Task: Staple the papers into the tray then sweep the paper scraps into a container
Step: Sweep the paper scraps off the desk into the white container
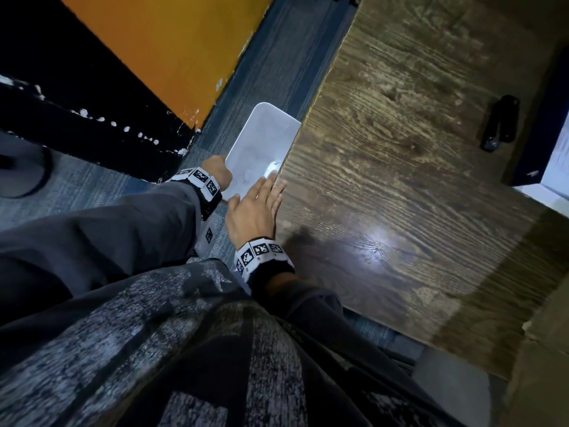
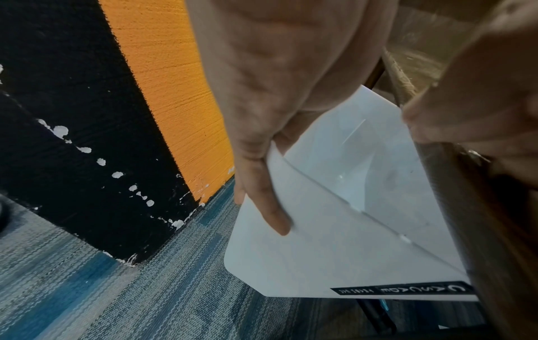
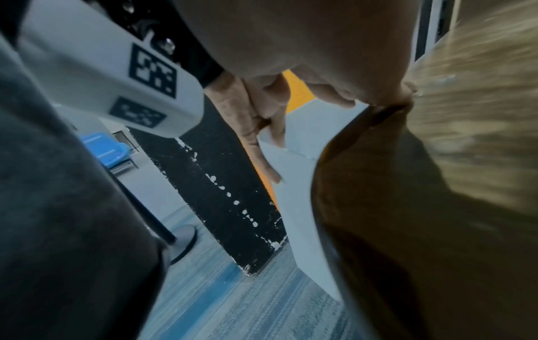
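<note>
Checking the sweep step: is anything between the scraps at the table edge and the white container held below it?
Nothing visible. The white plastic container sits against the dark wooden table edge, gripped by the left hand. The right hand lies flat at the edge, where a pale paper scrap is already inside.

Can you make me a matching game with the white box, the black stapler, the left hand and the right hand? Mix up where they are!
Things:
1. white container
2. stapler
3. left hand
4. right hand

Places or states:
A. lying alone on the far side of the wooden table
B. fingers flat at the table's edge
C. held below the table's edge
D. gripping the container's rim

Pairs: 1-C, 2-A, 3-D, 4-B
</note>
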Available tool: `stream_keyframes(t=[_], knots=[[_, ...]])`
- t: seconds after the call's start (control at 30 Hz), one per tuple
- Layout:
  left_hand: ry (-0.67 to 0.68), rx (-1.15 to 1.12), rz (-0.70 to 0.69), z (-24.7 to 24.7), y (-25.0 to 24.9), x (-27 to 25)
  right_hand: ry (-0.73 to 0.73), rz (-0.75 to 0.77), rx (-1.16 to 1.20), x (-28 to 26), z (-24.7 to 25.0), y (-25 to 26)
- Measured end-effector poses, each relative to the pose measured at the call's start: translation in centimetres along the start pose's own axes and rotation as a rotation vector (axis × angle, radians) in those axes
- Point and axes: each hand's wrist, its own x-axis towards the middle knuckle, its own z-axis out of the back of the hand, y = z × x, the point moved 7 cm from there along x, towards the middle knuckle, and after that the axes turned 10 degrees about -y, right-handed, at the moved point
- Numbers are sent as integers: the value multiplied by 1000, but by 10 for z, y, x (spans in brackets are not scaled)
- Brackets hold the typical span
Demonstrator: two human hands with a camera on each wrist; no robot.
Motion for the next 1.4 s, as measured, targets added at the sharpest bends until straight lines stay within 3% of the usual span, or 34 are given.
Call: stream_keyframes(t=[0.1, 0.17, 0.23, 0.37, 0.5, 0.57, 0.67, 0.87, 1.1, 1.3, 1.4], knots=[[-3, -36, 25, 1, 3, 1, 111, 225, -7, -3, -5, 23], [-7, -55, 28, 2, 5, 1, 117, 254, 11, 0, 0, 23], [2, -48, 25, 4, 6, 1, 17, 220, 51, 7, 19, 9], [12, -57, 19, 5, 7, 3, -354, 98, 111, 15, 79, -53], [13, -60, 21, 3, 8, 1, -459, -184, 0, 21, 109, -123], [29, -52, 12, 1, 8, 0, -436, -301, -54, 28, 115, -148], [31, -40, 13, -1, 9, 0, -400, -339, -131, 46, 121, -164], [20, -38, 15, -3, 8, 1, -348, -307, -128, 52, 89, -121], [8, -37, 29, -1, 5, 2, -123, -39, -91, 20, 17, -30], [28, -115, 26, -2, 7, -1, 92, 292, -49, 2, -18, 13], [20, -140, 21, 0, 9, -1, 172, 323, -8, 1, -20, 13]])
